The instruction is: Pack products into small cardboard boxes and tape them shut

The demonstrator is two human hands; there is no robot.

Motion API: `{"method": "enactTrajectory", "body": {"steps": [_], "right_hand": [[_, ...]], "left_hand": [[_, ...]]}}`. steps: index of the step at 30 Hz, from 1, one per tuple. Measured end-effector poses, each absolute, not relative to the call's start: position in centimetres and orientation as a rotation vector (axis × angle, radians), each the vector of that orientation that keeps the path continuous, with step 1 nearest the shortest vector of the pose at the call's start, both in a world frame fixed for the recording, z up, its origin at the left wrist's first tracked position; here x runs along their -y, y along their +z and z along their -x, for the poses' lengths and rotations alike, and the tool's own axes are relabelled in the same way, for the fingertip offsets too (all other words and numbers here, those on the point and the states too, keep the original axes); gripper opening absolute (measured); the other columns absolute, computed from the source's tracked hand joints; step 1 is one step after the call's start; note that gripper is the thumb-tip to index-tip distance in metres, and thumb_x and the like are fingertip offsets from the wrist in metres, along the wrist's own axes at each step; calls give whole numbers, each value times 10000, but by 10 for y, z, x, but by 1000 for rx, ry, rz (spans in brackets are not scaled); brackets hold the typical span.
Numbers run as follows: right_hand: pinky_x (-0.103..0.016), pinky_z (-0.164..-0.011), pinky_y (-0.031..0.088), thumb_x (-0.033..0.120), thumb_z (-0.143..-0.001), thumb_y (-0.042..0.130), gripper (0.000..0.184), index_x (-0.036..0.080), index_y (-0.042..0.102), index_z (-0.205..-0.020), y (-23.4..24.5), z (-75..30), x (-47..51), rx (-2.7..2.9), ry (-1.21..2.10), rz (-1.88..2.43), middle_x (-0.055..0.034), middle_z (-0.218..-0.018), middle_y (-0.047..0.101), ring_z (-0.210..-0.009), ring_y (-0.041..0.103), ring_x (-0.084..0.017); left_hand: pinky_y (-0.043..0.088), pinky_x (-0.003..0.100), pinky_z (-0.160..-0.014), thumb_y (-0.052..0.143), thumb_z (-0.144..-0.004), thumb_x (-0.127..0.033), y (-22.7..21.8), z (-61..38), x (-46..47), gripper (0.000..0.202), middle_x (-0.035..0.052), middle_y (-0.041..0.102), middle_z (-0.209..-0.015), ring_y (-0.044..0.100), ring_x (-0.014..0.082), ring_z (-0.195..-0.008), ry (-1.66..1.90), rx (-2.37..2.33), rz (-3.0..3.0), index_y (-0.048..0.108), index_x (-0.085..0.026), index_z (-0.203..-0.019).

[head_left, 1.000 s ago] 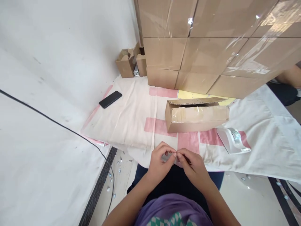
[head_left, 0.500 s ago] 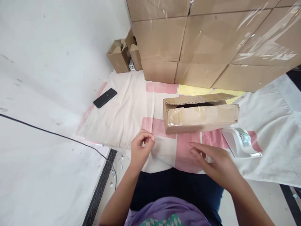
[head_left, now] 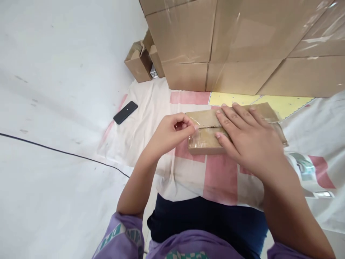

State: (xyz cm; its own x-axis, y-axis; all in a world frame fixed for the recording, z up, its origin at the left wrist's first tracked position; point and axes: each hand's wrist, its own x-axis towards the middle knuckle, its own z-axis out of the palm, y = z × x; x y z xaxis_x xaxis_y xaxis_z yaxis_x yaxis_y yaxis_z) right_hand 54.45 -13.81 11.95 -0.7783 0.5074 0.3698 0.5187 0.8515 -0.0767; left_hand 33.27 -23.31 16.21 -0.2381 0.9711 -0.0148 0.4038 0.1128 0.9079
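Observation:
A long flat cardboard box (head_left: 205, 141) lies on the pink-and-white cloth (head_left: 151, 118) in front of me. My right hand (head_left: 244, 135) lies flat on the box's top with fingers stretched out, pressing its flap down. My left hand (head_left: 172, 131) is at the box's left end, fingers pinched on a strip of clear tape (head_left: 198, 133) that reaches onto the box. A white tape dispenser (head_left: 306, 167) sits on the cloth to the right, partly hidden by my right forearm.
A wall of stacked cardboard cartons (head_left: 237, 43) wrapped in clear film stands just behind the box. Two small open boxes (head_left: 141, 63) sit at its left corner. A black phone (head_left: 125, 112) lies on the cloth's left side. A black cable (head_left: 61, 153) crosses the white surface at left.
Both hands moved forward from my lap to the box. The right hand now presses the flap shut; the left hand carried the tape to the box's left end.

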Motion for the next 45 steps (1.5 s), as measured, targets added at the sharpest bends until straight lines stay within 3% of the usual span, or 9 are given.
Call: {"method": "enactTrajectory", "body": {"steps": [8,15,17,22,26,31,34,41,45], "right_hand": [[-608,-1170,322,357,-1035,397,564,132,401,-1551,123,-547,141,2605,-4,756,-153,-1538,510,-1463,402,-375],[-596,-1173,326,331,-1020,433,551,139,435,-1537,123,-549,145,2589,29,761,-136,-1558,488,-1464,394,-371],[-599,-1171,328,330,-1019,435,549,141,439,-1535,122,-549,144,2588,32,754,-136,-1558,489,-1466,390,-374],[-573,-1193,310,346,-1035,401,530,103,477,-1500,119,-548,142,2584,11,767,-158,-1549,494,-1468,394,-357],[-591,-1173,336,340,-1025,424,529,114,480,-1501,118,-548,142,2556,17,740,-159,-1538,507,-1457,410,-371],[-616,-1146,363,319,-1009,453,504,185,508,-1492,118,-549,140,2525,86,697,-126,-1528,525,-1439,441,-374],[-598,-1153,370,311,-1011,445,472,199,552,-1457,117,-548,140,2535,126,684,-110,-1524,533,-1435,454,-348],[-664,-1187,270,443,-1012,450,490,220,566,-1433,129,-565,137,2510,138,662,-103,-1478,583,-1413,470,-369],[-748,-1152,251,558,-912,585,683,265,452,-1515,142,-598,125,2501,142,648,-102,-1583,449,-1490,307,-454]], "left_hand": [[381,267,-591,711,-848,-337,173,-321,216,153,-6,633,-733,507,124,-646,788,-1875,-1499,697,-193,-799],[444,287,-707,686,-875,-299,158,-330,223,106,-3,651,-824,573,146,-762,858,-2002,-1608,677,-215,-810],[451,292,-708,693,-876,-321,154,-331,225,107,-11,633,-857,570,144,-755,828,-2095,-1625,681,-235,-937],[476,326,-694,638,-926,-419,146,-329,232,399,2,631,-935,573,160,-732,871,-2460,-1634,583,-278,-1295],[511,388,-929,645,-939,-402,139,-334,245,360,75,614,-1266,598,229,-1096,925,-2253,-2031,628,-282,-1278],[340,510,-1174,550,-1003,-397,133,-333,267,419,95,421,-1602,294,323,-1521,521,-1978,-2424,567,-289,-1408],[333,518,-1184,631,-955,-450,127,-326,277,564,105,434,-1598,270,330,-1539,485,-1863,-2523,491,-295,-1478],[392,475,-1145,656,-952,-243,107,-325,289,512,81,661,-1388,511,262,-1403,661,-1860,-2664,513,-285,-1442],[477,502,-1108,622,-959,-192,85,-311,293,514,111,649,-1397,488,276,-1424,905,-1777,-2543,508,-276,-1453]]}}
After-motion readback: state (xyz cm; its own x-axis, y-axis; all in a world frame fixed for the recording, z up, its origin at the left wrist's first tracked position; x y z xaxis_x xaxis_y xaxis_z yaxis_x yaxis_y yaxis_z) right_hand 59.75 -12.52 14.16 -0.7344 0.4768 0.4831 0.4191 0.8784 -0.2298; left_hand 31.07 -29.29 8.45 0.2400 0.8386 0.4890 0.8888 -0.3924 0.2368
